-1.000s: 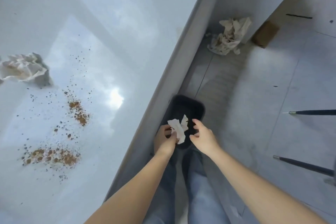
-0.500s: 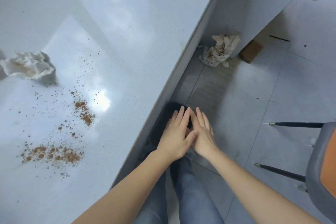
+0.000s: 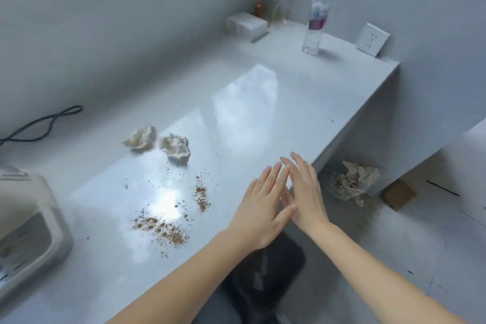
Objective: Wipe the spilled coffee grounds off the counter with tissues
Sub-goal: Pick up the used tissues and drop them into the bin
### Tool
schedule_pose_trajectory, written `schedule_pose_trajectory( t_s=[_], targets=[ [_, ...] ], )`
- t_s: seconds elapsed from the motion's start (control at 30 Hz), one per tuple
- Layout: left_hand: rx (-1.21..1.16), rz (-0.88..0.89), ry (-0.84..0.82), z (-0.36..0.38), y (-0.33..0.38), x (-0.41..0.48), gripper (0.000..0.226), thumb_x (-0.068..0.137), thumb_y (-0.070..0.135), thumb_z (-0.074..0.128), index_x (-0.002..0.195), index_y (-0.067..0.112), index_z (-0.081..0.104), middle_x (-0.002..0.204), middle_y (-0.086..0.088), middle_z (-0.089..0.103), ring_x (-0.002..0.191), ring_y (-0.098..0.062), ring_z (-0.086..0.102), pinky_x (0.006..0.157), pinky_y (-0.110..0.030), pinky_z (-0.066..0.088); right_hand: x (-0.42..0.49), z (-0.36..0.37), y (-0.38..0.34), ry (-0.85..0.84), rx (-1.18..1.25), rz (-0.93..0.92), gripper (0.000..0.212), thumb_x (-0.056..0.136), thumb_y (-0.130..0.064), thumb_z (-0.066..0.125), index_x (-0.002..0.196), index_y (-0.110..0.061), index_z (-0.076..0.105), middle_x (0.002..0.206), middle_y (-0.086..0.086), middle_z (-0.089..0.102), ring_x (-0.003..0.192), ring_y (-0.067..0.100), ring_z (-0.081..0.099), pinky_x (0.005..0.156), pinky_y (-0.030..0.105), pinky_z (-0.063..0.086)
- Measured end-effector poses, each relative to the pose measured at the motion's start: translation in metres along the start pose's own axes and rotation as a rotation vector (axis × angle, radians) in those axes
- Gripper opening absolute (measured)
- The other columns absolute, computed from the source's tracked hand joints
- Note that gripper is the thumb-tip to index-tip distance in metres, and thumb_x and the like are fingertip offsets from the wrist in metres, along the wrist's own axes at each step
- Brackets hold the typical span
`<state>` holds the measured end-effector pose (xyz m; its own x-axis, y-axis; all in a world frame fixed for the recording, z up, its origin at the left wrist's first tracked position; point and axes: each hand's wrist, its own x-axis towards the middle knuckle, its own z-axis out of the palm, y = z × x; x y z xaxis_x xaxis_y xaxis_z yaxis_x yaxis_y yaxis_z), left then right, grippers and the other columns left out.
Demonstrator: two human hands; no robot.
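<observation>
Here, coffee grounds (image 3: 163, 229) lie scattered near the counter (image 3: 263, 81) front edge, two crumpled tissues (image 3: 157, 143) just behind them toward the wall. Left hand (image 3: 259, 214) flat, fingers spread, empty; right hand (image 3: 306, 192) likewise, touching it, over the counter's front edge

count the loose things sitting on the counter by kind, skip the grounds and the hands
Crumpled tissues: 2, one beside the other
Plastic bottle: 1
White box: 1
Wall-socket plate: 1
Grey appliance at the left edge: 1
Black cable: 1
Small items in the far corner, too blurred to name: not counted
Total: 7
</observation>
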<state>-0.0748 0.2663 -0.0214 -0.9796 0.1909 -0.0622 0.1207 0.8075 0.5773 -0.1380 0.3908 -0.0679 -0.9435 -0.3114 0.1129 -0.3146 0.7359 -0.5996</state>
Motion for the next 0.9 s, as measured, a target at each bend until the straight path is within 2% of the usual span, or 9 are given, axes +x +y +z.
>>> schedule_pose_trajectory(
  t_s=[0.07, 0.13, 0.23, 0.3, 0.43, 0.53, 0.7, 0.83, 0.9],
  targets=[
    [0.006, -0.067, 0.092, -0.029, -0.019, -0.013, 0.070, 0.097, 0.047, 0.035, 0.146, 0.033, -0.014, 0.158, 0.013, -0.012, 0.145, -0.006, -0.014, 0.121, -0.036, 0.003, 0.018, 0.005, -0.026, -0.050, 0.024, -0.120, 0.047, 0.095, -0.026, 0.052, 0.139, -0.032, 0.036, 0.156, -0.009, 0.019, 0.138, 0.010, 0.022, 0.104, 0.034, 0.036],
    [-0.005, -0.145, 0.192, -0.058, -0.041, -0.031, 0.071, 0.096, 0.043, 0.040, 0.145, 0.037, -0.011, 0.159, 0.013, -0.007, 0.146, -0.006, -0.008, 0.120, -0.034, 0.007, 0.033, 0.015, -0.057, -0.138, 0.035, -0.240, 0.045, 0.095, -0.031, 0.051, 0.137, -0.036, 0.036, 0.154, -0.013, 0.018, 0.131, 0.007, 0.035, 0.090, 0.027, 0.045],
    [-0.040, -0.286, 0.343, -0.097, -0.074, -0.057, 0.070, 0.094, 0.034, 0.049, 0.149, 0.037, 0.005, 0.160, 0.011, 0.005, 0.146, -0.007, 0.005, 0.115, -0.023, 0.013, 0.053, 0.032, -0.101, -0.265, 0.084, -0.348, 0.044, 0.094, -0.036, 0.050, 0.136, -0.038, 0.036, 0.151, -0.017, 0.020, 0.118, 0.007, 0.049, 0.081, 0.032, 0.053],
    [-0.036, -0.387, 0.424, -0.118, -0.096, -0.069, 0.069, 0.093, 0.029, 0.052, 0.149, 0.033, 0.013, 0.159, 0.009, 0.014, 0.145, -0.008, 0.012, 0.111, -0.022, 0.016, 0.067, 0.043, -0.125, -0.323, 0.105, -0.340, 0.046, 0.094, -0.036, 0.051, 0.137, -0.036, 0.037, 0.151, -0.017, 0.018, 0.118, 0.010, 0.051, 0.084, 0.037, 0.052],
    [-0.079, -0.606, 0.467, -0.146, -0.143, -0.078, 0.068, 0.090, 0.024, 0.056, 0.148, 0.023, 0.020, 0.156, 0.004, 0.023, 0.142, -0.016, 0.023, 0.112, -0.037, 0.030, 0.093, 0.065, -0.155, -0.449, 0.077, -0.287, 0.056, 0.094, -0.038, 0.052, 0.146, -0.036, 0.029, 0.159, -0.013, 0.004, 0.139, 0.013, 0.026, 0.097, 0.036, 0.042],
    [-0.107, -0.743, 0.473, -0.157, -0.178, -0.072, 0.074, 0.087, 0.025, 0.059, 0.147, 0.019, 0.017, 0.155, 0.002, 0.027, 0.139, -0.019, 0.031, 0.104, -0.038, 0.037, 0.111, 0.081, -0.164, -0.499, 0.044, -0.218, 0.063, 0.092, -0.038, 0.056, 0.147, -0.034, 0.026, 0.160, -0.011, 0.003, 0.142, 0.016, 0.021, 0.098, 0.038, 0.042],
    [-0.064, -0.743, 0.461, -0.167, -0.223, -0.038, 0.070, 0.084, 0.027, 0.063, 0.143, 0.024, 0.027, 0.149, 0.002, 0.034, 0.131, -0.021, 0.039, 0.091, -0.037, 0.041, 0.127, 0.108, -0.166, -0.490, 0.012, -0.114, 0.061, 0.090, -0.036, 0.058, 0.144, -0.037, 0.031, 0.158, -0.006, 0.014, 0.140, 0.016, 0.026, 0.092, 0.037, 0.044],
    [0.007, -0.698, 0.354, -0.166, -0.255, -0.010, 0.053, 0.084, 0.023, 0.062, 0.135, 0.025, 0.046, 0.150, 0.000, 0.035, 0.132, -0.023, 0.038, 0.095, -0.039, 0.040, 0.132, 0.124, -0.163, -0.470, -0.059, -0.136, 0.040, 0.089, -0.032, 0.059, 0.128, -0.036, 0.051, 0.156, -0.009, 0.022, 0.136, 0.016, 0.029, 0.089, 0.035, 0.045],
    [0.022, -0.685, 0.362, -0.158, -0.265, -0.007, 0.042, 0.083, 0.018, 0.061, 0.124, 0.025, 0.057, 0.143, 0.001, 0.045, 0.127, -0.023, 0.043, 0.091, -0.038, 0.042, 0.130, 0.129, -0.159, -0.489, -0.098, -0.143, 0.029, 0.089, -0.031, 0.059, 0.117, -0.033, 0.058, 0.152, -0.007, 0.030, 0.132, 0.018, 0.033, 0.093, 0.036, 0.043]
  ],
)
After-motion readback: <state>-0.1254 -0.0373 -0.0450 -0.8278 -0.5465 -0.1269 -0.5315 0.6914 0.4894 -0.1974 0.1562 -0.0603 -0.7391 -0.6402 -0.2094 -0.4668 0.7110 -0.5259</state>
